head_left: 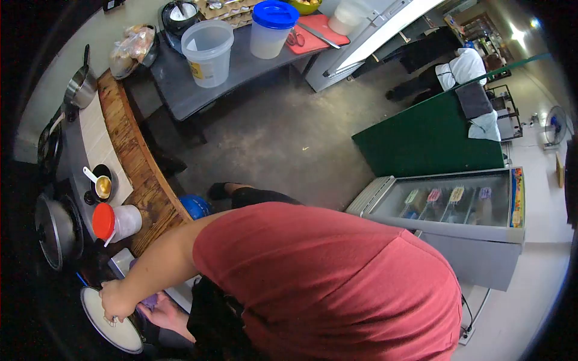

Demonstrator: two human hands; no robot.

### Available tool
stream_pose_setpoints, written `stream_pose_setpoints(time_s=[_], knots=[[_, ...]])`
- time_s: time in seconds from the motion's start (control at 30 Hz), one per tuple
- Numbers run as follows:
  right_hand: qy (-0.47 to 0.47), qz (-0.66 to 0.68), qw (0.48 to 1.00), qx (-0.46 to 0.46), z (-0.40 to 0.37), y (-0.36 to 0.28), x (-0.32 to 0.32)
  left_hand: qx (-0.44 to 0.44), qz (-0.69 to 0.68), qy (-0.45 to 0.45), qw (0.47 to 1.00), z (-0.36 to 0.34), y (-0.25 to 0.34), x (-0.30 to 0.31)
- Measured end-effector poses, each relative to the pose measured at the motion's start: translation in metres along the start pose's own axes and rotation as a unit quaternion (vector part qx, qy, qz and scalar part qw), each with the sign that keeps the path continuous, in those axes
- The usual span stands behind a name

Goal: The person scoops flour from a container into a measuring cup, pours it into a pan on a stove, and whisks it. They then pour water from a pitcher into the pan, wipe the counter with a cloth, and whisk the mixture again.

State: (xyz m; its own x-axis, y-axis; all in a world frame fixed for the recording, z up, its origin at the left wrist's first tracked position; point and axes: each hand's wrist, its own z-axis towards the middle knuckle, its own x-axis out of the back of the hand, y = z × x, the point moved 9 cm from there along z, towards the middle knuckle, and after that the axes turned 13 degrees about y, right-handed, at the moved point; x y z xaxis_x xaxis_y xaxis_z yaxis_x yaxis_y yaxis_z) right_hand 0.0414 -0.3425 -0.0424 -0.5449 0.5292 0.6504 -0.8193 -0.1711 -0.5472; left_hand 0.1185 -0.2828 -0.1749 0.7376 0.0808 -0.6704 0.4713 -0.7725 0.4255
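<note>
At the lower left, my right hand (118,301) is closed over a round pan (123,337) of pale, creamy liquid. Thin wire loops like those of a whisk show below its fingers, touching the liquid; the handle is hidden in the fist. Close beside it, my left hand (162,314) is wrapped round a purple cloth (149,300) near the pan's rim. What lies under the cloth is hidden. A red-lidded tub (125,221) stands beyond the right hand, near a small black bowl (103,185) with a white spoon and yellowish contents.
A large lidded pot (53,231) is at the left edge. A dark table (247,69) holds a clear bucket (208,54), a blue-lidded tub (269,33), scissors and a knife on a red board (310,35). Another person (460,69) is in the background, near a green partition (433,135).
</note>
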Motion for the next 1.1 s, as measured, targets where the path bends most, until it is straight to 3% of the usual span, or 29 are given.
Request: stream_pose_setpoints(time_s=[0.27,0.37,0.5,0.57,0.6,0.67,0.7,0.77,0.8,0.9,0.97,1.03,1.1], knots=[[0.025,-0.018,1.0,0.008,0.003,0.006,0.002,0.042,-0.03,0.013,0.999,0.009,-0.003,0.006],[0.009,0.026,1.0,0.004,0.01,0.005,-0.001,-0.041,-0.002,0.044,0.998,0.01,0.013,0.015],[0.01,0.051,0.998,0.017,0.031,-0.001,-0.015,-0.034,0.024,0.024,0.999,-0.005,0.023,0.021],[0.025,0.097,0.995,0.004,0.035,-0.005,-0.009,-0.092,-0.048,0.098,0.99,-0.035,0.022,0.017],[0.052,0.095,0.992,0.059,0.041,-0.015,-0.006,-0.091,-0.062,0.035,0.993,-0.054,0.017,0.001],[0.014,0.129,0.992,-0.005,0.043,-0.022,0.012,-0.16,-0.035,0.114,0.98,-0.08,0.022,0.011],[0.026,0.14,0.989,0.037,0.054,-0.025,-0.004,-0.165,-0.067,0.098,0.979,-0.087,0.024,0.013],[-0.004,0.219,0.976,0.02,0.066,-0.027,-0.01,-0.183,-0.114,0.178,0.96,-0.11,0.028,0.026],[-0.018,0.217,0.976,-0.017,0.071,-0.025,-0.01,-0.179,-0.141,0.185,0.956,-0.114,0.03,0.035],[0.001,0.282,0.96,0.003,0.098,-0.004,-0.035,-0.229,-0.177,0.174,0.941,-0.119,0.044,0.055],[-0.028,0.221,0.975,0.019,0.117,-0.008,-0.043,-0.2,-0.195,0.179,0.943,-0.123,0.044,0.062],[-0.033,0.215,0.976,0.026,0.136,-0.007,-0.059,-0.227,-0.204,0.199,0.931,-0.123,0.053,0.07],[-0.132,0.263,0.954,-0.052,0.148,0.0,-0.099,-0.239,-0.218,0.197,0.926,-0.122,0.061,0.073]])
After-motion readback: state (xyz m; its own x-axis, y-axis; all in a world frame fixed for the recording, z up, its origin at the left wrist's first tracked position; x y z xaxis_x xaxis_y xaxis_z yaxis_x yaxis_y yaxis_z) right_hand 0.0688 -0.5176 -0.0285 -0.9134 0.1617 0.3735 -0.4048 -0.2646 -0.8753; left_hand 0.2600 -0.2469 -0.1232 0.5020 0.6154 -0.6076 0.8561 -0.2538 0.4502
